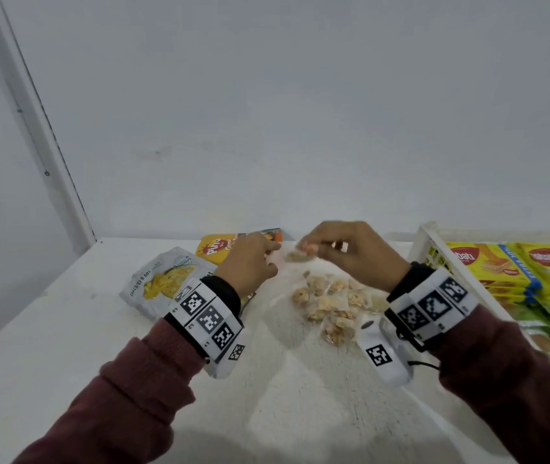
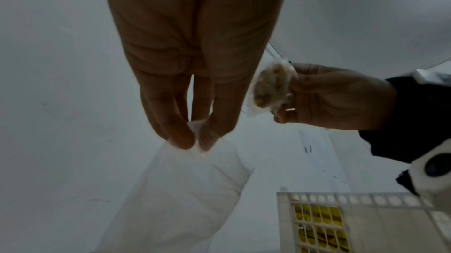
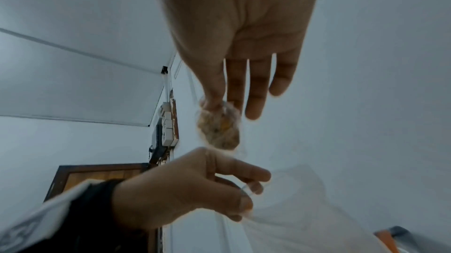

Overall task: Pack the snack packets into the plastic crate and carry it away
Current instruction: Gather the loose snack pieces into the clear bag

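Snack packets: we pinch one small wrapped snack (image 2: 270, 88) in our right hand (image 1: 354, 252), thumb and forefinger closed on it, above the loose pile (image 1: 332, 304) on the table (image 1: 49, 346). Our left hand (image 1: 250, 262) pinches a clear bag's (image 2: 185, 189) edge. The crate (image 1: 434, 249), holding wafer packs (image 1: 501, 266), stands right.
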The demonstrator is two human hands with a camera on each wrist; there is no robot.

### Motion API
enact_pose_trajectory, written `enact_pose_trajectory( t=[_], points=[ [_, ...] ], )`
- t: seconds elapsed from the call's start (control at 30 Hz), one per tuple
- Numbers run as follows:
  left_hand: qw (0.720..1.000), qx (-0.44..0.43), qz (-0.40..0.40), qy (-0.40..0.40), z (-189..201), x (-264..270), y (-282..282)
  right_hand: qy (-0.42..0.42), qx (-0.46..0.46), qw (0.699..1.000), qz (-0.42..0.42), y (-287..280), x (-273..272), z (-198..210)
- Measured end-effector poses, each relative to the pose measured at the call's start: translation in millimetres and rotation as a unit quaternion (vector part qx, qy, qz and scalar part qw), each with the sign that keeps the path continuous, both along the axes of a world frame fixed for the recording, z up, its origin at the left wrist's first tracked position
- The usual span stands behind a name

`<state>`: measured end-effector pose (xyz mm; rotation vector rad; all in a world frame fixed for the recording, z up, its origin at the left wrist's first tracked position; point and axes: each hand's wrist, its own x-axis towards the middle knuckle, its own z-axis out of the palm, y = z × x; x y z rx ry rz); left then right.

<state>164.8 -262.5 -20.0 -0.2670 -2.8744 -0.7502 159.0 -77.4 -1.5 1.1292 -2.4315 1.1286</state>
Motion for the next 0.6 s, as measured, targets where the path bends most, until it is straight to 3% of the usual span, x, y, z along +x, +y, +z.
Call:
enact_pose_trajectory(
  t=[0.07,0.2,0.27,0.33,0.4,0.47,0.53,0.6],
  points=[
    [1.000,0.012,-0.010,0.010,0.1,-0.6,1.7,0.039,-0.019,0.998,-0.041,-4.2,-9.2,-1.0],
    [0.996,0.087,-0.032,0.002,0.0,-2.3,5.2,0.162,0.157,0.968,-0.109,-13.1,-23.4,-25.2],
    [0.994,0.101,-0.046,0.003,0.1,-4.7,6.2,0.197,0.184,0.955,-0.124,-14.1,-25.8,-28.8],
    [0.993,0.109,-0.052,0.004,-0.3,-6.9,5.7,0.159,0.146,0.971,-0.106,-12.5,-24.8,-26.7],
    [0.993,0.113,-0.041,0.000,-2.4,-9.4,3.6,0.086,0.044,0.991,-0.094,-5.0,-25.5,-22.9],
    [0.993,0.111,-0.032,-0.002,-4.8,-12.3,1.2,0.030,-0.023,0.991,-0.128,7.0,-30.0,-21.3],
    [0.994,0.109,-0.032,-0.002,-6.3,-14.6,-0.1,-0.068,0.084,0.981,-0.161,17.1,-34.2,-23.9],
    [0.994,0.103,-0.034,0.000,-7.2,-15.8,0.0,-0.172,0.307,0.921,-0.167,18.7,-36.1,-35.8]
  ],
)
